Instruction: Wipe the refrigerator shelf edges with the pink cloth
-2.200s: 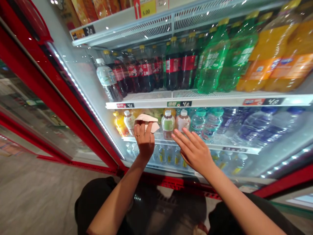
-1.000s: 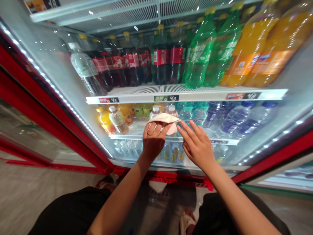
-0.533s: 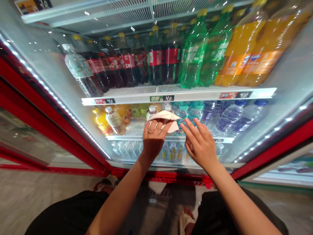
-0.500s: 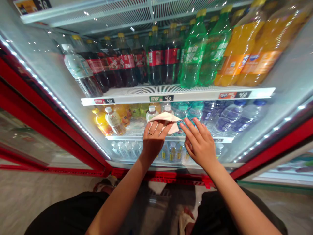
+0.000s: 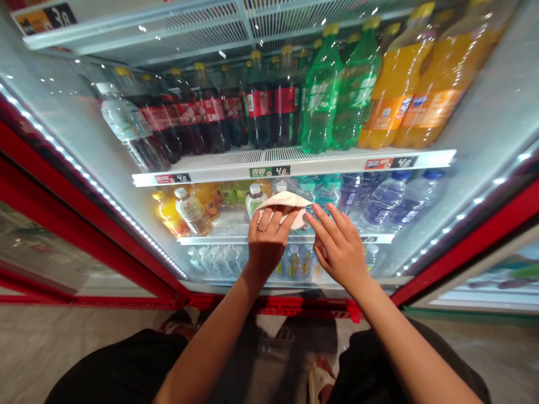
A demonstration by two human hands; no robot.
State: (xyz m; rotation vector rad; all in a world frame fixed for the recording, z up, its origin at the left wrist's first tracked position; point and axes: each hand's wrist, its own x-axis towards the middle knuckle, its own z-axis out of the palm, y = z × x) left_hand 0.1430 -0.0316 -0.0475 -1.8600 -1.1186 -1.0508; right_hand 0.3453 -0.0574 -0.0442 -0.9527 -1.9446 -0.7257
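Note:
A pale folded cloth [image 5: 287, 198] is in front of the middle shelf of an open drinks fridge. My left hand [image 5: 269, 235], with a ring on one finger, holds the cloth from below, its fingers partly tucked under it. Just to the right, my right hand [image 5: 340, 242] has its fingers spread, the fingertips near the cloth's right corner. Behind the hands stand a white-capped bottle [image 5: 255, 197] and teal-capped bottles. The palms face away from view.
The upper shelf edge [image 5: 227, 173] bears price tags; above it stand cola bottles [image 5: 259, 106], green bottles [image 5: 323, 95] and orange bottles [image 5: 389, 90]. Small bottles fill the bottom. Red door frames [image 5: 475, 247] flank the opening.
The view has shifted slightly, so the fridge and bottles appear a little further left. My right hand has moved slightly left, closer to my left hand and the cloth.

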